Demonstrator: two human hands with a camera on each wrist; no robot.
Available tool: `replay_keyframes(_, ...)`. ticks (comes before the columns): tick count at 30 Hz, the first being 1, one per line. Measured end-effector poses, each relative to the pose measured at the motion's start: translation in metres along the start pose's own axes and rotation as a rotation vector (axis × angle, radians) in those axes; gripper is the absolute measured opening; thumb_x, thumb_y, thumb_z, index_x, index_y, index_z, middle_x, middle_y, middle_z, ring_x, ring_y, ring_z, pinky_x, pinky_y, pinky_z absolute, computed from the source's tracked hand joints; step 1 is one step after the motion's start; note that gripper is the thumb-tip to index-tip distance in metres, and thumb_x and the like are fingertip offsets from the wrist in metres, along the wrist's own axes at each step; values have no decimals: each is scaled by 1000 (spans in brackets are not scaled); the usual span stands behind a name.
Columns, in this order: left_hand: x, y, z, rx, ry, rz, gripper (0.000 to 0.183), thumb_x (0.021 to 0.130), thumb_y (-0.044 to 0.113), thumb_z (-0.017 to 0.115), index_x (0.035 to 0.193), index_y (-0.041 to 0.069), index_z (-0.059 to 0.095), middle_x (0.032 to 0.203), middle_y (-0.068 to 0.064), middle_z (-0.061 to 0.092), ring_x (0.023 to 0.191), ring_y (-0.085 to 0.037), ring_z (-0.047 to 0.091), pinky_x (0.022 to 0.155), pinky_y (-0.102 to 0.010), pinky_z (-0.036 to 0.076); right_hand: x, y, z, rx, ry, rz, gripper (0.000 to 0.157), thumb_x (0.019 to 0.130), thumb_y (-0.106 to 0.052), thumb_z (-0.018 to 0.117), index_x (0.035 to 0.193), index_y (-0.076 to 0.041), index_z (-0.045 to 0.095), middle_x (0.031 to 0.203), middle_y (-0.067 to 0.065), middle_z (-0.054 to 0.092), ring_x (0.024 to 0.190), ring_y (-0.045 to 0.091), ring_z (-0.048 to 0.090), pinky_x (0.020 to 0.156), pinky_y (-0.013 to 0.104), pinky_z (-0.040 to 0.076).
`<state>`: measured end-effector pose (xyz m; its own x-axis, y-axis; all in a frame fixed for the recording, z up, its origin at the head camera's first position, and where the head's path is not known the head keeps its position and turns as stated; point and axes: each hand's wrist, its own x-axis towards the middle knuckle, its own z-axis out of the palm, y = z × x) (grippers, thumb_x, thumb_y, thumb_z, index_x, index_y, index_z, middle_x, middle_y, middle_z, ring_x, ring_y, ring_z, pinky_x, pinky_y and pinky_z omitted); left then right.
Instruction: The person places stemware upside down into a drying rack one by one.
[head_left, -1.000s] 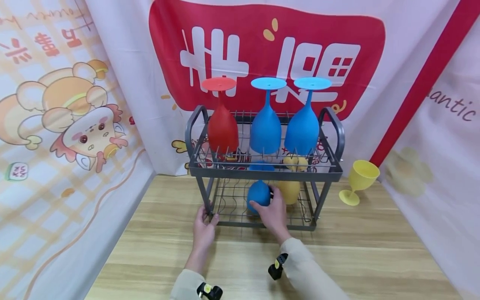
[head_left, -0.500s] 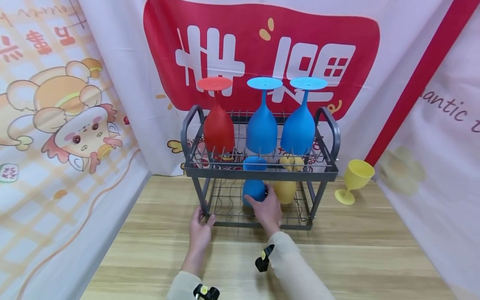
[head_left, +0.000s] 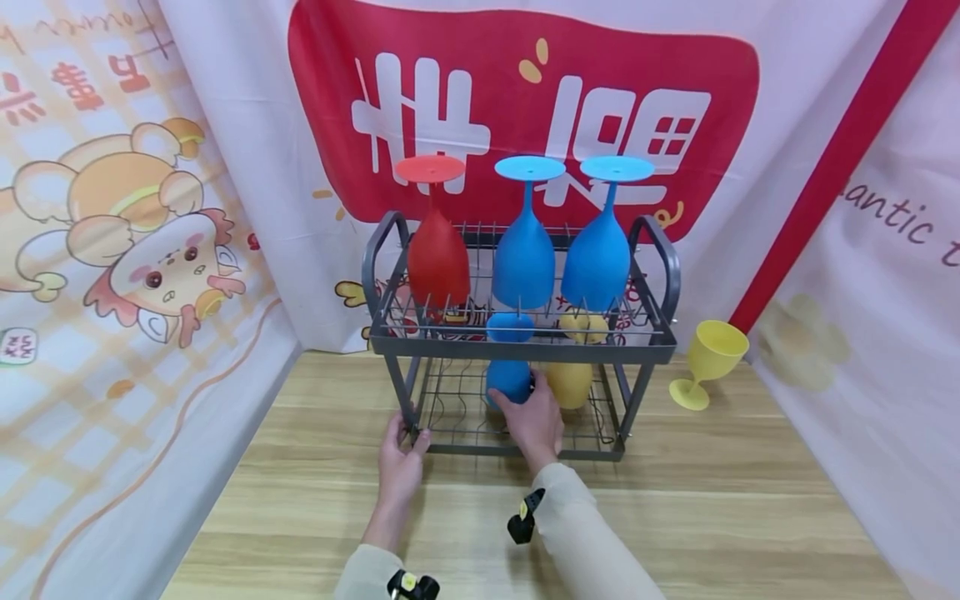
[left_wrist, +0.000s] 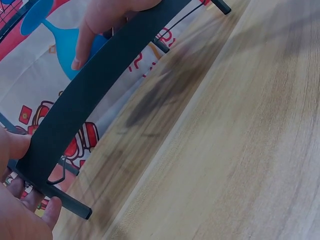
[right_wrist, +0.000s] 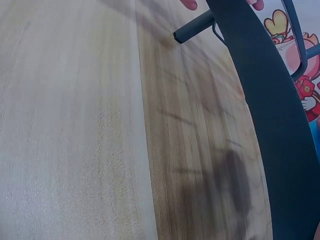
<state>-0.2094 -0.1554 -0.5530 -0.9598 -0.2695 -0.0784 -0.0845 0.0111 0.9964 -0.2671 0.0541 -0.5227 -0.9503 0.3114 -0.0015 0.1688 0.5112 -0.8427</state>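
Note:
A dark grey two-tier dish rack (head_left: 525,348) stands on the wooden table. My left hand (head_left: 401,467) grips its lower front left corner, thumb on the front rail and fingers around the leg, as the left wrist view shows. My right hand (head_left: 536,421) reaches into the lower tier and holds a blue plastic goblet (head_left: 507,381) by its bowl. That goblet is upside down, its round foot just under the upper tier; my fingers hide its right side. Right beside it, an upside-down yellow goblet (head_left: 572,385) stands on the same tier.
On the upper tier stand an upturned red goblet (head_left: 438,262) and two upturned blue goblets, one in the middle (head_left: 524,262) and one at the right (head_left: 597,262). A yellow goblet (head_left: 714,354) stands upright on the table, right of the rack. Printed cloth (head_left: 247,167) encloses the back and sides.
The blue goblet in my right hand has gone from tilted to upright on its rim, slightly farther back. My left hand keeps its grip on the rack. The head view has shifted slightly.

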Motion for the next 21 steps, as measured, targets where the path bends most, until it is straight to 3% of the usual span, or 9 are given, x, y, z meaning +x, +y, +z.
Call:
replay_keyframes(7, -1, -3, 0, 1, -5, -12, 59, 102, 9, 64, 157, 25, 48, 167, -12, 44, 159, -37, 33, 128, -65, 28, -6, 5, -1, 21, 17, -10, 93, 90, -58, 80, 161, -13, 42, 160, 15, 53, 143, 41, 56, 112, 65, 49)
replay_keyframes(12, -2, -2, -1, 7, -5, -5, 60, 103, 8, 64, 157, 25, 48, 167, -13, 44, 159, -38, 34, 127, -67, 28, -16, 7, -7, 112, 49, -72, 88, 90, -43, 84, 159, -6, 44, 158, 18, 54, 142, 41, 58, 111, 59, 53)
replay_keyframes(21, -1, -1, -2, 3, 0, -4, 59, 102, 9, 64, 157, 24, 48, 167, -14, 44, 158, -39, 35, 126, -67, 30, -36, 13, -30, 134, 2, -150, 75, 90, -37, 86, 151, -9, 53, 152, 16, 60, 135, 36, 62, 107, 53, 57)
